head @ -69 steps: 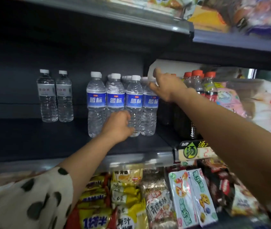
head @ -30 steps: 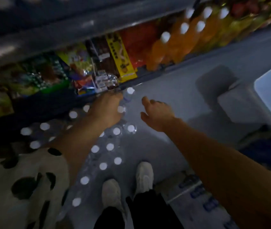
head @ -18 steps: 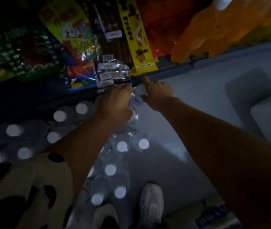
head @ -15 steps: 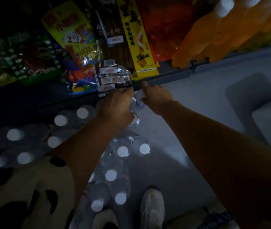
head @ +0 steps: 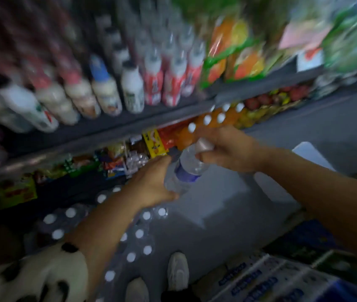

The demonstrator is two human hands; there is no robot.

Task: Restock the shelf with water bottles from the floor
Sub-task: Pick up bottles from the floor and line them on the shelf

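Fingers of right hand [head: 230, 149] pinch water bottle [head: 187, 168] at the neck, left hand [head: 151, 184] wraps its body, above floor pack [head: 108, 225]. Full, probably heavy (thin wall, likely slick); hold below the label.

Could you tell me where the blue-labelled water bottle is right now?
Centre of the head view, the water bottle is held between left hand and right hand.

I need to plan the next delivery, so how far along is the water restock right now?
Done: nothing on show; the water shelf is out of view. In hand: one water bottle, lifted, the right hand gripping its neck and the left hand at its base. Left: many white-capped bottles on the floor in their wrap.
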